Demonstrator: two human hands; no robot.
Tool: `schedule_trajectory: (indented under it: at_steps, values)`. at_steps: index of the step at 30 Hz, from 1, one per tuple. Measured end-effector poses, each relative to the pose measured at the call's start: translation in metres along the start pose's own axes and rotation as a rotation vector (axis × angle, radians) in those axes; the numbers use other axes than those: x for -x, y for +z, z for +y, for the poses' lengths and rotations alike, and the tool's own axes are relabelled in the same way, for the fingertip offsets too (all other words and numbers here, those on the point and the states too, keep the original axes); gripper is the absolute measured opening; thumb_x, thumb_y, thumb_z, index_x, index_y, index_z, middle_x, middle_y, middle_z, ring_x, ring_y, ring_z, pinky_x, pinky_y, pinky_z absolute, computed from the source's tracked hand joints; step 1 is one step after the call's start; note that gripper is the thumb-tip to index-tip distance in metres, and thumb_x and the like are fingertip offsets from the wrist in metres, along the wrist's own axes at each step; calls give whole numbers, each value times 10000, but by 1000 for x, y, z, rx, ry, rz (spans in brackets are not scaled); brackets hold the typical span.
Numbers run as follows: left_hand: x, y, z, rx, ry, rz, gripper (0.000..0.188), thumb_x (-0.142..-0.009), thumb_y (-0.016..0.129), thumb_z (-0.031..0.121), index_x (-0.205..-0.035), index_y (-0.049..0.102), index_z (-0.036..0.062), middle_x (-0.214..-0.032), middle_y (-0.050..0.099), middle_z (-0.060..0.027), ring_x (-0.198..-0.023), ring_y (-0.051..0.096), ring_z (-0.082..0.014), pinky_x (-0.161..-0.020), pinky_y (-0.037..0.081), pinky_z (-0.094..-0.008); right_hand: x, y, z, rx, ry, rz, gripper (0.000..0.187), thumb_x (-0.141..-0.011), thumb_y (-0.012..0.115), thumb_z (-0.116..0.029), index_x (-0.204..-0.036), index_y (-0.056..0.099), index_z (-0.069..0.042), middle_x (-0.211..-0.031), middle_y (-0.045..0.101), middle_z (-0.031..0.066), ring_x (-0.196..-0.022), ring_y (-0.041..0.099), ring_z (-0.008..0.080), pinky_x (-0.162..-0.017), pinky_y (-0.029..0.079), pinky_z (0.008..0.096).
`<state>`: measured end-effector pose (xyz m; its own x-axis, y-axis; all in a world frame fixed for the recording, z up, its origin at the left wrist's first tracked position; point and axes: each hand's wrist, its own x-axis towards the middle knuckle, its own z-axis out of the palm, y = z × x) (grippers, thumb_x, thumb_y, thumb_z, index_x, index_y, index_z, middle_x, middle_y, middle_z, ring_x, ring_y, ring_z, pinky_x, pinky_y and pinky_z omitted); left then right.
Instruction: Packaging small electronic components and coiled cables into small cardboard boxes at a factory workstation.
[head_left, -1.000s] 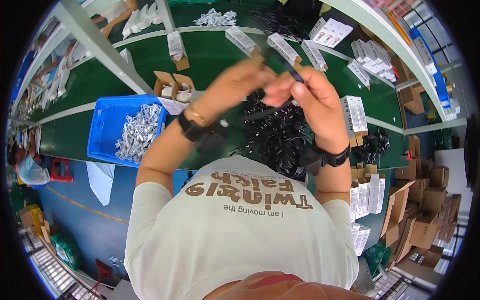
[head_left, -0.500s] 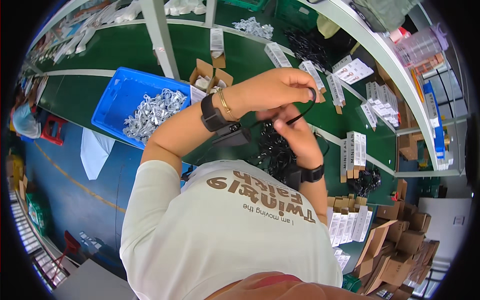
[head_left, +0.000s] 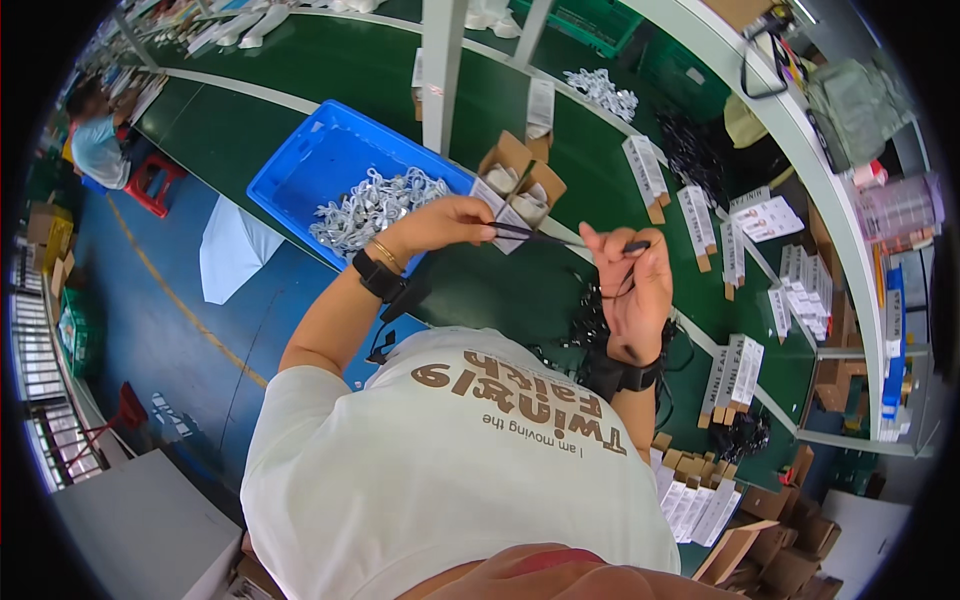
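Observation:
A thin black cord (head_left: 520,232) stretches between my two hands over the green table. My left hand (head_left: 445,222) pinches one end, close to the blue bin's edge. In my right hand (head_left: 635,290), palm up with the fingers curled, the other dark end shows at the fingertips. A tangled pile of black cords (head_left: 588,325) lies beside my right wrist, partly hidden by it. Just beyond my hands stand open small cartons (head_left: 522,160) with white items inside.
The blue bin (head_left: 290,170) at the left holds many pale grey cables (head_left: 375,210). White boxes (head_left: 730,375) stand in groups along the right side. A white post (head_left: 443,75) rises behind the bin. A person (head_left: 98,145) sits far left.
My hands have drawn apart, left hand to the left and right hand to the right, pulling the formerly looped cord straight. The view has shifted, so the table appears farther right.

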<state>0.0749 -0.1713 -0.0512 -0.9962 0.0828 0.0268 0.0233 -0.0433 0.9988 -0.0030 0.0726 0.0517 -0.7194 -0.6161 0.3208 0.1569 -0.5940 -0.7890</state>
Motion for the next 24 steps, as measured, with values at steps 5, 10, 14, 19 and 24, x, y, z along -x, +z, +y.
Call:
schedule_trajectory:
  at_steps: [5, 10, 14, 19, 24]
  values:
    - [-5, -98, -59, -363, -224, 485, 240, -853, 584, 242, -924, 647, 22, -930, 648, -78, -808, 612, -206, -729, 479, -330, 13, -12, 15, 121, 4, -21, 181, -964, 465, -215, -927, 500, -42, -816, 536, 45, -631, 474, 122, -786, 471, 357]
    - [-31, -104, -135, -1047, -584, 395, 344, -838, 565, 334, -956, 663, 26, -998, 651, -179, -925, 620, -353, -786, 494, -399, 37, -28, 28, 270, 98, 101, 208, -953, 490, -171, -1062, 560, -8, -835, 557, 31, -589, 441, 81, -643, 445, 277]
    - [-45, -85, -144, -1134, -625, 442, 319, -830, 564, 303, -967, 668, 35, -965, 652, -194, -970, 606, -370, -815, 491, -397, 50, -31, 28, 353, 188, 254, 257, -946, 496, -133, -1158, 567, -6, -858, 571, 23, -574, 419, 58, -581, 409, 227]
    - [-24, -118, -151, -956, -342, 422, 254, -807, 591, 217, -980, 669, 49, -958, 652, -188, -948, 608, -348, -796, 488, -396, 65, -48, 39, 491, 313, 280, 259, -937, 490, -89, -1177, 563, -21, -899, 587, 25, -580, 416, 49, -563, 389, 197]
    - [-2, -53, -47, -614, 2, 538, 196, -791, 614, 71, -978, 672, 54, -896, 641, -145, -883, 597, -293, -774, 480, -350, 45, -48, 48, 566, 417, 170, 217, -921, 490, -61, -1128, 550, -34, -891, 595, 22, -591, 429, 51, -561, 383, 188]
